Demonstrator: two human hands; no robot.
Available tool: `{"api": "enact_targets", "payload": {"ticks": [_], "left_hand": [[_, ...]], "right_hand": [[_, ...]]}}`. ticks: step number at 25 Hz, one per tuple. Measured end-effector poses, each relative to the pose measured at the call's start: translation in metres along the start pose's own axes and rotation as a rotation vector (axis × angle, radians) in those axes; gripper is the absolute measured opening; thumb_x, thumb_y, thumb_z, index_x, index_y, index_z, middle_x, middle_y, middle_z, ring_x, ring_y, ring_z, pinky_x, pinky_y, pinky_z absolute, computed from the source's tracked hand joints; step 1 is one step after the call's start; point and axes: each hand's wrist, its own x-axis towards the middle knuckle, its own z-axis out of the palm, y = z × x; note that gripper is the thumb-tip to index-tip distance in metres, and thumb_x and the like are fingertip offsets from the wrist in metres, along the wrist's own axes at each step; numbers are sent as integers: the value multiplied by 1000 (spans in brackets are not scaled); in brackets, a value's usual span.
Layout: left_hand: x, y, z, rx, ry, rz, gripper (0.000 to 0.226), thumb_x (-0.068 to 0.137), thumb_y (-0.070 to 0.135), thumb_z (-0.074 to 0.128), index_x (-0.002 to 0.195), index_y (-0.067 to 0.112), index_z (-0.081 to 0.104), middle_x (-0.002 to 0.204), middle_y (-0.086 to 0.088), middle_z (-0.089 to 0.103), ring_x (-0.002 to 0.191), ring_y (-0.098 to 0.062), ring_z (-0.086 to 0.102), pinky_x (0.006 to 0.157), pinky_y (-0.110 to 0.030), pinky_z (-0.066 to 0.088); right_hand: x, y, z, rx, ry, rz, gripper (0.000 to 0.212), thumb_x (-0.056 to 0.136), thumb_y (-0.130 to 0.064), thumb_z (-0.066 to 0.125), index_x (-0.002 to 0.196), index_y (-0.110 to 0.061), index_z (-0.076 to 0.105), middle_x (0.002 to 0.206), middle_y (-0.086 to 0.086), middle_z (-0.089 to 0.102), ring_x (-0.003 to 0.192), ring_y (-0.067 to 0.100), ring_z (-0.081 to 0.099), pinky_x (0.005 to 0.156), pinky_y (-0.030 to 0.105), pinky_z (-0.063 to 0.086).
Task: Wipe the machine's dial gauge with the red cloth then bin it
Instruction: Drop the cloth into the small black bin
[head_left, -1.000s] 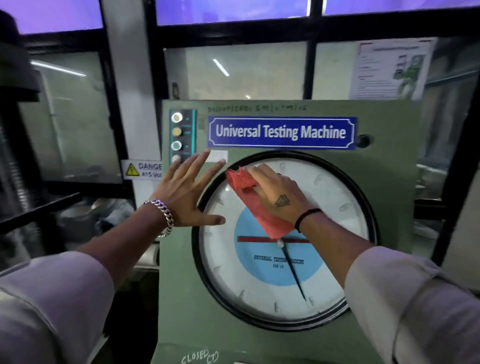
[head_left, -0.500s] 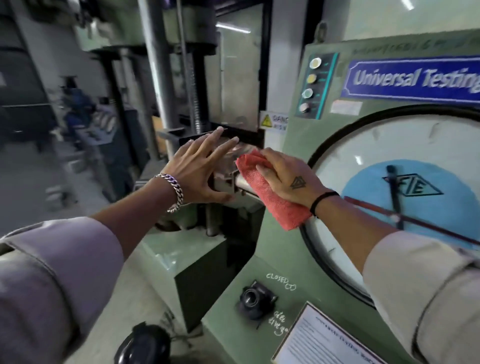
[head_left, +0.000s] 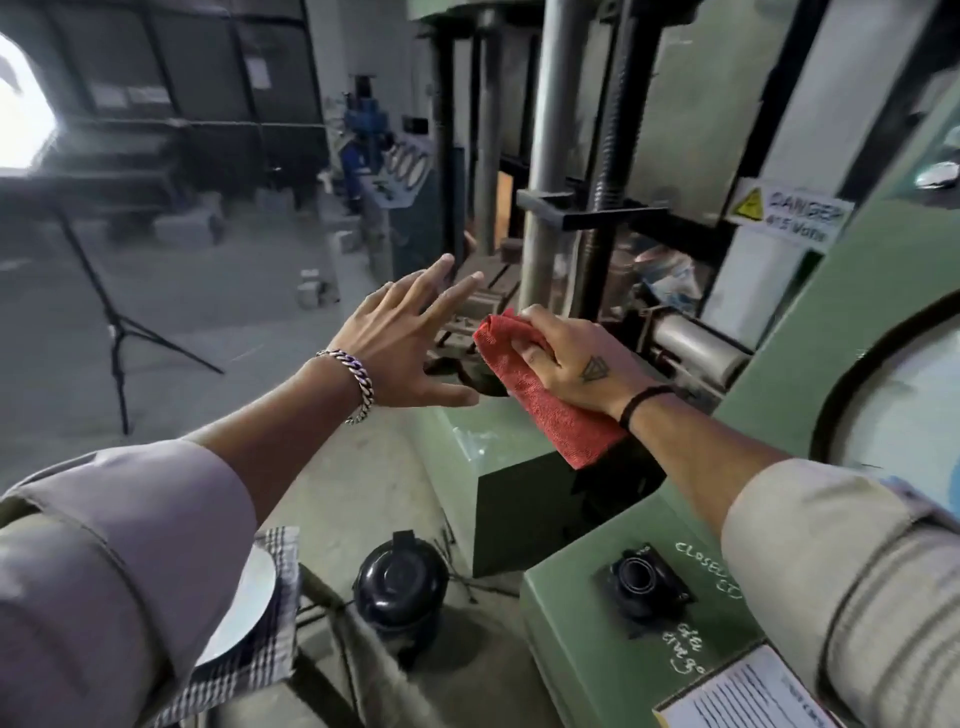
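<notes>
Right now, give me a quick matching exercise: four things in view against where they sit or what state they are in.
Things:
1. red cloth
2. left hand
3. dial gauge
4. black bin

Places or states:
A. at the right edge of the view, partly cut off
B. on the floor, lid closed
C. open, fingers spread, holding nothing
D. gripped in the right hand

Pairs: 1-D, 2-C, 3-A, 4-B

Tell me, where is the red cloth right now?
The cloth is in the right hand, mid-frame, left of the dial gauge and beside the open left hand.
</notes>
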Motion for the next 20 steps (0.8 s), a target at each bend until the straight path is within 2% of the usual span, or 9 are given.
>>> {"api": "enact_targets", "payload": {"ticks": [4, 7, 11, 15, 18, 20], "left_hand": [[-42, -65, 34, -19, -51, -83, 137, 67, 105, 58, 174, 47, -7, 186, -5, 3, 166, -37, 23, 132, -56, 26], [-73, -109, 71, -49, -112, -128, 136, 67, 108, 53, 174, 46, -5, 186, -6, 3, 166, -38, 24, 132, -58, 27], [-115, -154, 128, -89, -187, -154, 138, 66, 107, 56, 175, 43, -2, 185, -9, 7, 165, -39, 26, 131, -60, 29], [-162, -182, 184, -124, -286, -216, 140, 64, 108, 55, 175, 43, -1, 185, -9, 5, 165, -40, 27, 131, -59, 29], [-190, -194, 217, -160, -348, -266, 139, 64, 108, 54, 175, 45, -2, 186, -8, 3, 165, -40, 25, 131, -58, 29], [-205, -202, 240, -188, -391, -294, 140, 63, 108, 54, 174, 46, -3, 186, -7, 1, 165, -40, 24, 130, -58, 29]], "right_hand": [[38, -30, 76, 49, -70, -15, 30, 112, -41, 55, 140, -30, 57, 126, 6, 79, 108, 37, 75, 89, 54, 60], [54, -47, 136, 75, -141, -11, 28, 112, -45, 53, 139, -39, 53, 131, -2, 76, 110, 35, 74, 90, 55, 59], [58, -51, 224, 95, -198, 27, 33, 110, -51, 47, 141, -41, 51, 131, 1, 77, 109, 38, 74, 83, 50, 58], [42, -46, 301, 120, -308, 94, 39, 106, -57, 41, 140, -40, 50, 128, 7, 77, 105, 43, 74, 82, 50, 58], [26, -39, 343, 136, -356, 146, 37, 107, -58, 42, 139, -42, 51, 128, 1, 78, 104, 42, 74, 76, 44, 49], [18, -36, 372, 147, -385, 174, 38, 107, -59, 43, 139, -42, 51, 130, -1, 77, 105, 42, 74, 78, 44, 49]]}}
